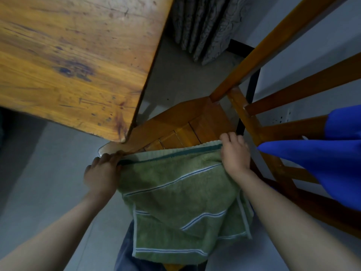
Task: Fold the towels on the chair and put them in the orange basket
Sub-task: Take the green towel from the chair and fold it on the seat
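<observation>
A green towel (181,200) with white and blue stripes hangs folded over itself above the wooden chair seat (187,124). My left hand (102,173) grips the towel's upper left corner. My right hand (235,153) grips the upper right corner, fingers curled over the ribbed edge. The top edge is stretched between both hands, and the lower part drapes down toward my legs. A blue towel (320,165) hangs over the chair back (289,89) at the right. The orange basket is not in view.
A worn wooden table (74,55) fills the upper left, its corner just above the chair seat. Grey patterned fabric (207,26) hangs at the top centre. Pale floor (45,184) lies to the left and below.
</observation>
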A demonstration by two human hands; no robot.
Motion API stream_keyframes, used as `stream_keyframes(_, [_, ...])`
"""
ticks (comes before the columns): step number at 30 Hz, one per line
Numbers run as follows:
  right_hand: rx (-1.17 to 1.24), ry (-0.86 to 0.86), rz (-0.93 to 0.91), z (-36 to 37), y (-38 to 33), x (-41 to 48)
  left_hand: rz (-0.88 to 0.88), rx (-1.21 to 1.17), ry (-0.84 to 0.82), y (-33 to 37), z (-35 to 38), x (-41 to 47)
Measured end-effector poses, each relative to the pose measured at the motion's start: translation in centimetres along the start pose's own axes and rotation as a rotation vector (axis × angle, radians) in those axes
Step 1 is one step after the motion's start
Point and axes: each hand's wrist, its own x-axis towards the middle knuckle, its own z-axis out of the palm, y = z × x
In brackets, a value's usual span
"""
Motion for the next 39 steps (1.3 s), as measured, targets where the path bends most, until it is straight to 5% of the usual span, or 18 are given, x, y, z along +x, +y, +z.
stream_keyframes(5, [-0.193, 0.004, -0.290, -0.1, 1.0, 0.5, 0.086, 0.062, -0.046, -1.1, 0.8, 0.0])
stream_keyframes(9, [-0.185, 0.044, -0.277, -0.4, 1.1, -0.5, 0.149, 0.059, -0.025, -1.9, 0.8, -0.6])
stream_keyframes(15, [-0.092, 0.214, -0.249, -3.0, 1.2, -2.7, 0.139, -0.281, -0.037, -2.8, -1.9, -1.6])
stream_keyframes(26, [-0.140, 0.698, -0.500, -12.4, 3.1, -13.8, 0.722, -0.059, 0.430, -8.2, -12.9, -10.0])
stream_keyframes(34, [0.002, 0.981, -0.462, -21.8, 2.4, -19.2, 0.684, -0.208, 0.603, -8.1, -24.2, -15.7])
stream_keyframes(39, [0.045, 0.921, -0.352, -24.9, 0.7, -20.5, 0.658, -0.313, 0.641, -8.0, -27.7, -16.0])
